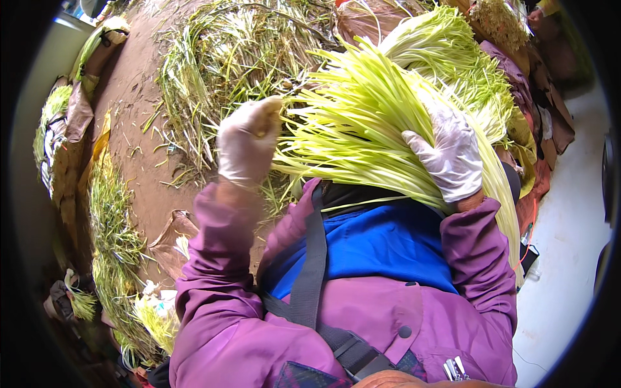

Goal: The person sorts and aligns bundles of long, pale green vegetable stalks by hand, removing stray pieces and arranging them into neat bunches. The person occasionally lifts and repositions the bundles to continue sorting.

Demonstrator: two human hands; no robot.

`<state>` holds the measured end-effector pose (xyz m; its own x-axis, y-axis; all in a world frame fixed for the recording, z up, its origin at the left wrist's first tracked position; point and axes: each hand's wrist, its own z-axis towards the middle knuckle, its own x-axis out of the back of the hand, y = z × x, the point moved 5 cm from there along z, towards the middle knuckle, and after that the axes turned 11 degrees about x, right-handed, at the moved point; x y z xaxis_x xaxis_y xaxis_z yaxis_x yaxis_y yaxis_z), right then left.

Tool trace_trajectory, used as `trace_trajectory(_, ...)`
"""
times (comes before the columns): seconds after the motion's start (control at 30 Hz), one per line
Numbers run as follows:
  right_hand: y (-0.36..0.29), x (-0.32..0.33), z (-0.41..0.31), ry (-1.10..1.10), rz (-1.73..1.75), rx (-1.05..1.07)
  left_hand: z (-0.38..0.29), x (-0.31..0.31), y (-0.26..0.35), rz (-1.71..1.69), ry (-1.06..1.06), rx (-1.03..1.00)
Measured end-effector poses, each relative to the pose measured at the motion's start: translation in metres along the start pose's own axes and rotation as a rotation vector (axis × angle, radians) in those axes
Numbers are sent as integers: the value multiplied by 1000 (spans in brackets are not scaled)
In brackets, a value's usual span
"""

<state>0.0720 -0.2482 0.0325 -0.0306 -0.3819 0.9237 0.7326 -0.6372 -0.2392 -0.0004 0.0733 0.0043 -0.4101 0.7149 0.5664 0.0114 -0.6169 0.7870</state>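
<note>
A large bundle of pale yellow-green blanched chives (359, 111) lies across my lap, its leaf tips fanned towards the left. My right hand (449, 150), in a thin white glove, grips the bundle from above, thumb on the near leaves and fingers partly hidden among the stalks. Long white stalks (499, 203) hang down past my right forearm. My left hand (250, 138), also gloved, is curled into a fist just left of the leaf tips. Whether a thin leaf is pinched in it cannot be made out. Blue cloth (378, 242) covers my lap.
A heap of trimmed, withered leaves (233, 72) lies ahead on the brown ground (131, 87). More chives (451, 63) are piled at the upper right, by brown and yellow sheeting. A row of greener chives (109, 233) runs along the left. Another person's hand (535, 18) shows at the top right.
</note>
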Motion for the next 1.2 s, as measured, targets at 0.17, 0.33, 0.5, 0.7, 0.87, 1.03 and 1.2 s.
trace_trajectory(0.17,-2,1,0,23,11,23,-2,-32,24,-38,-28,-131)
trace_trajectory(0.33,-2,1,-1,-1,0,8,-2,-59,56,88,-107,-453)
trace_trajectory(0.5,1,-1,-4,18,-53,31,-1,-73,57,352,-147,-463)
trace_trajectory(0.7,4,-3,-8,9,-67,1,-10,-67,40,-31,-156,-266)
trace_trajectory(0.87,-3,4,-6,9,10,17,-25,-51,9,-152,-130,-76)
trace_trajectory(1.03,-8,9,-6,9,74,-13,-47,-30,-39,-49,-185,214)
trace_trajectory(1.2,-3,5,-1,31,215,-53,-70,-18,-73,-97,-186,379)
